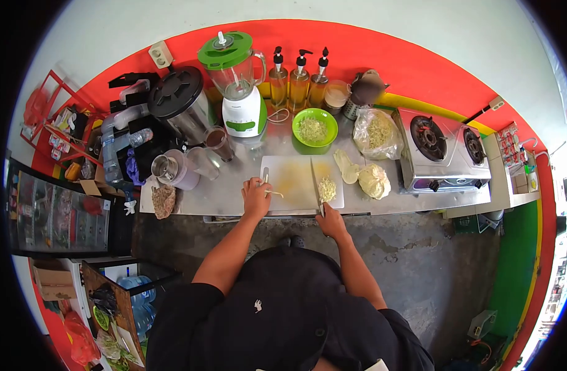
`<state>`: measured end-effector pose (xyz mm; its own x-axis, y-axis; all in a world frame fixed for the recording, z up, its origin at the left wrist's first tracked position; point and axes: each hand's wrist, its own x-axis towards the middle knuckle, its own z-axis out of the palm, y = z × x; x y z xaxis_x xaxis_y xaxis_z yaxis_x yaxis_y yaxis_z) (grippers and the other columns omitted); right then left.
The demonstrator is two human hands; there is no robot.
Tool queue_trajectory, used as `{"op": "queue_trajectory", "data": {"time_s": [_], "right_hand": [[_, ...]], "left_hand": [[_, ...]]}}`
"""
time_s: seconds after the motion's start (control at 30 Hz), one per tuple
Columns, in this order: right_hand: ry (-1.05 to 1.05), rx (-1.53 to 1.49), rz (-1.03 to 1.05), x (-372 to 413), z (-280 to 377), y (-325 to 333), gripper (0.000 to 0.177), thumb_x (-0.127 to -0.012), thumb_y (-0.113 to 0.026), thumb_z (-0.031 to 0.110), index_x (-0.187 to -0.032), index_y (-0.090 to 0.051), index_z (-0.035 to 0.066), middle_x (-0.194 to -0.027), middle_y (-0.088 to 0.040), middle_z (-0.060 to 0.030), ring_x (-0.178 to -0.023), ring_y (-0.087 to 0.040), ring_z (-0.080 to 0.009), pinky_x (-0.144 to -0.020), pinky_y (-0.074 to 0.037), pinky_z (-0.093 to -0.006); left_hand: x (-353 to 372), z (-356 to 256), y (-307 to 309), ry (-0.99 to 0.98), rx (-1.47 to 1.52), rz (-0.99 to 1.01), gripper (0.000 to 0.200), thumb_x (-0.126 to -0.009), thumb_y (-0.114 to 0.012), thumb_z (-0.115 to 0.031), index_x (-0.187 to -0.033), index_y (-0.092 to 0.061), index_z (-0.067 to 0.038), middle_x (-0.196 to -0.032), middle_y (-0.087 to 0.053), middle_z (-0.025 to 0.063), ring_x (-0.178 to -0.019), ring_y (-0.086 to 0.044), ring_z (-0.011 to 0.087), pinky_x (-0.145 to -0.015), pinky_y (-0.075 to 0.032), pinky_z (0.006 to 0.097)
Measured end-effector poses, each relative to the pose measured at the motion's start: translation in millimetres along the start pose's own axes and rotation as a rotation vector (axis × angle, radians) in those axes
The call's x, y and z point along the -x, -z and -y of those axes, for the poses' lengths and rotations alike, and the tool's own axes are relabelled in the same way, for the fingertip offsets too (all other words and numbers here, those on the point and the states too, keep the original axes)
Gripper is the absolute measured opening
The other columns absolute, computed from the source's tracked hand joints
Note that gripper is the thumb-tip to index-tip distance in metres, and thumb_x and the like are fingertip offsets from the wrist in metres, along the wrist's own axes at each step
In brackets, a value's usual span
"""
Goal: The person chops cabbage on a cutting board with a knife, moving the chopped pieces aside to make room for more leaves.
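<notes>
My right hand [333, 222] is closed round the handle of a knife [315, 178], whose blade lies along the white cutting board [289, 203]. Just right of the blade is a small heap of shredded cabbage [326, 190]. At the board's left edge my left hand [256, 198] is closed, with thin pale cabbage strips [274, 193] sticking out from its fingers. A cut head of cabbage [374, 181] and a loose cabbage leaf [346, 166] lie to the right of the board. Behind it stands a green bowl [315, 147] holding more shreds.
A gas stove [444, 151] stands at the right, beside a plastic bag of shreds [378, 135]. A blender [239, 86], several pump bottles [299, 80] and a steel container [184, 102] line the back. Plastic cups [203, 162] stand left of the board.
</notes>
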<state>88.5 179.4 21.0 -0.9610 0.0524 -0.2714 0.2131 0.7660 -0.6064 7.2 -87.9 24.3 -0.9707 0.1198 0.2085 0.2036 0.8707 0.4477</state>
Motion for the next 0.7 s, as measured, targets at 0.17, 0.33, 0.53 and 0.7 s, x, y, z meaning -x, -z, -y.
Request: {"op": "queue_trajectory", "data": {"time_s": [0.17,0.33,0.53,0.7], "right_hand": [[-0.033,0.060,0.058,6.0,-1.6,7.9,0.044,-0.085,-0.067,0.027,-0.118,-0.053,0.001,-0.099,-0.067,-0.0317,-0.096,-0.064,-0.0491,-0.083,-0.051,-0.0569],[-0.047,0.058,-0.058,6.4,-8.9,10.1,0.044,-0.086,-0.067,0.026,-0.119,-0.053,0.002,-0.097,-0.067,-0.0309,-0.094,-0.064,-0.0492,-0.081,-0.051,-0.0569],[0.043,0.012,-0.044,6.2,3.4,8.3,0.042,-0.087,-0.066,0.027,-0.116,-0.052,0.001,-0.093,-0.067,-0.0300,-0.092,-0.064,-0.0492,-0.081,-0.051,-0.0566],[0.004,0.097,0.070,4.7,29.3,2.6,0.036,-0.088,-0.063,0.027,-0.108,-0.052,-0.001,-0.094,-0.067,-0.0305,-0.090,-0.064,-0.0493,-0.080,-0.049,-0.0581]], "left_hand": [[-3.1,-6.5,-12.6,-0.001,0.085,-0.002,0.013,-0.081,-0.074,-0.011,-0.093,-0.069,-0.012,-0.105,-0.064,0.0074,-0.103,-0.056,0.0302,-0.093,-0.041,0.0476],[-11.4,-27.4,-27.5,0.037,0.464,0.158,0.009,-0.088,-0.069,-0.009,-0.095,-0.067,-0.004,-0.090,-0.069,0.0101,-0.089,-0.065,0.0289,-0.082,-0.050,0.0412],[-5.0,-37.6,-48.7,0.029,0.593,0.357,0.010,-0.088,-0.067,-0.008,-0.094,-0.067,0.000,-0.087,-0.070,0.0162,-0.081,-0.069,0.0279,-0.074,-0.053,0.0362],[-4.1,-37.1,-63.7,0.001,0.541,0.304,0.013,-0.088,-0.066,-0.012,-0.094,-0.067,-0.001,-0.088,-0.070,0.0166,-0.083,-0.069,0.0321,-0.074,-0.053,0.0402]]}}
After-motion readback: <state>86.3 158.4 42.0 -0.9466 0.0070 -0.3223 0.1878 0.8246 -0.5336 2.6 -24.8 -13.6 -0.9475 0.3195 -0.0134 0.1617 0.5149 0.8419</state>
